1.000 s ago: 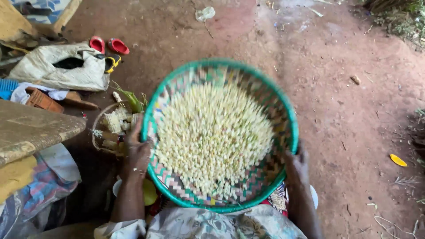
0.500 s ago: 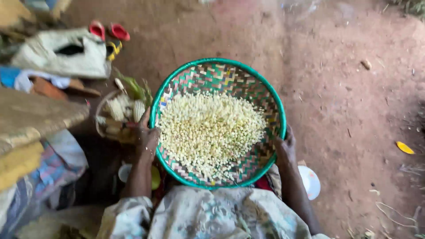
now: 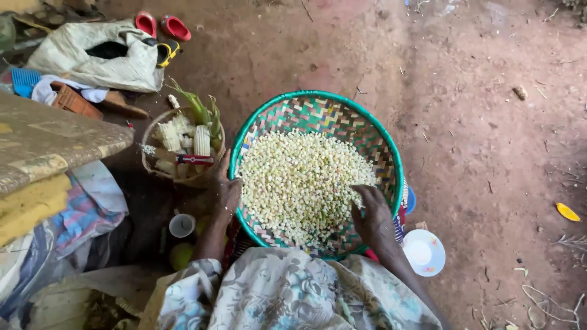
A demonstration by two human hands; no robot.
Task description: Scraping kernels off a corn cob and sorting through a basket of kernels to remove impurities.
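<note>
A round woven tray with a green rim (image 3: 391, 146) rests on my lap and holds a heap of pale maize kernels (image 3: 299, 180). My left hand (image 3: 226, 189) grips the tray's left rim. Inside the tray, my right hand (image 3: 372, 214) lies on the kernels at the lower right, its fingers spread among them and holding nothing. My patterned clothing (image 3: 287, 293) covers the tray's near edge.
A small basket (image 3: 183, 150) with maize cobs and green husks stands left of the tray. A white cup (image 3: 181, 225) and a white lid (image 3: 423, 252) lie on the dirt floor. Farther left are a worn board (image 3: 49, 137), cloths, a sack (image 3: 92, 55) and red sandals (image 3: 162, 25).
The tray has come down from being held up and now rests low. My right hand has left the rim and moved onto the kernels.
</note>
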